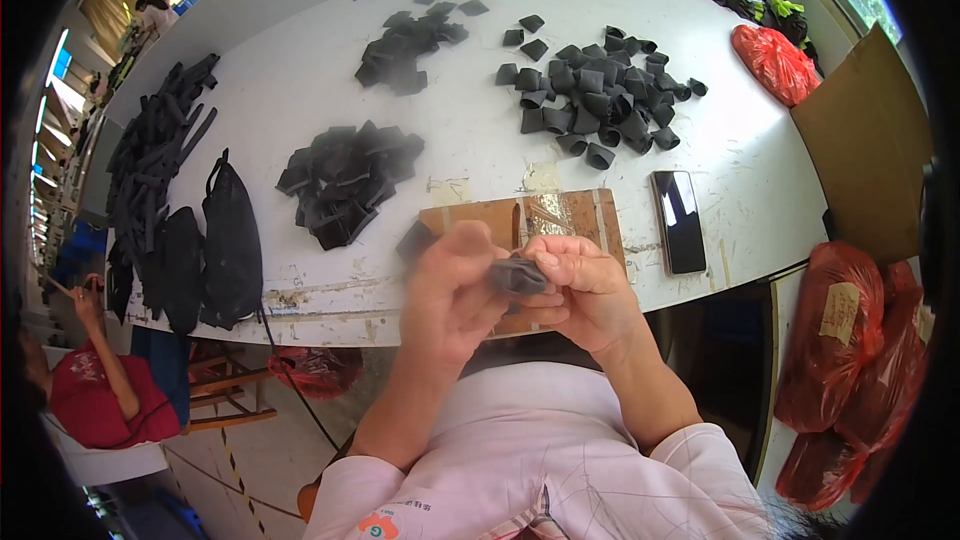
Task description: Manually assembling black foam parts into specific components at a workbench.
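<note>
Both hands meet over the near edge of the white table, working on a small dark grey fabric piece shaped like a short tube. My right hand pinches its right side between thumb and fingers. The fingers of my left hand close on its left side. Beneath the hands lies a brown board with strips of tape. Another dark piece sits at the board's left edge, partly hidden by my left hand. Beyond are a heap of dark fabric pieces and a heap of open tube-shaped pieces.
A black phone lies right of the board. Farther back is another dark heap. Dark strips and a black pouch line the left side. A cardboard sheet and red bags stand right. Someone in red sits left.
</note>
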The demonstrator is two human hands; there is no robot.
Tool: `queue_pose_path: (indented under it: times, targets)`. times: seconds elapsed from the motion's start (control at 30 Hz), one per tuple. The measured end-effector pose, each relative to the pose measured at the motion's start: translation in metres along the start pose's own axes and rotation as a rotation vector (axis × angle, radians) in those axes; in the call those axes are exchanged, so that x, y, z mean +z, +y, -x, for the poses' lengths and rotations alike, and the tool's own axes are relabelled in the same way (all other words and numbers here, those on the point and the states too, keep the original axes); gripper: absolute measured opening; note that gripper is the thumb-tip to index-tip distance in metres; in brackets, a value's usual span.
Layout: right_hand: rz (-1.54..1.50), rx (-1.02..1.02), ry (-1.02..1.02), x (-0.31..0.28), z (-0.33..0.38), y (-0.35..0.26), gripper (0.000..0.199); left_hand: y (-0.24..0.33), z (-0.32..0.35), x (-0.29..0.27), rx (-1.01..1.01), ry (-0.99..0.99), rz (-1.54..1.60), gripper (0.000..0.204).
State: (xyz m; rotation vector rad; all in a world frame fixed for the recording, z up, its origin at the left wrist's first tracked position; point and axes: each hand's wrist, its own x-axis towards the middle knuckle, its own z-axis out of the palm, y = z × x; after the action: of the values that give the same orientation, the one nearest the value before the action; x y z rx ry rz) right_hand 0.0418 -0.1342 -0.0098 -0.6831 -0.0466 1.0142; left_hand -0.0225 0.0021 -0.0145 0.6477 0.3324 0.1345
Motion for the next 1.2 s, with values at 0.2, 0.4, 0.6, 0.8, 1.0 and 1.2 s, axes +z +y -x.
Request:
queue_pose_path:
  times: [0.2,0.4,0.6,0.8,1.0,1.2]
  targets:
    - [0.669,-0.268,-0.061,0.016,-0.025,-0.039,0.031,0.028,-0.013,0.023,-0.145,-0.075,0.252,0.016]
    - [0.664,-0.338,-0.093,-0.009,-0.037,-0.012,0.033,0.005,-0.009,0.004,0.043,-0.125,-0.049,0.020]
    - [0.745,-0.420,-0.148,-0.005,-0.036,-0.022,0.033,0.006,-0.011,0.014,0.402,-0.202,-0.415,0.024]
    - [0.746,-0.379,-0.220,-0.020,-0.049,-0.017,0.033,0.001,-0.018,0.000,0.476,-0.217,-0.572,0.025]
    - [1.205,-0.739,0.082,-0.007,-0.037,-0.023,0.024,0.002,-0.023,0.018,0.816,-0.091,-0.928,0.022]
    - [1.397,-1.152,0.045,0.003,-0.018,-0.020,0.023,0.004,-0.015,0.018,0.816,-0.164,-0.852,0.014]
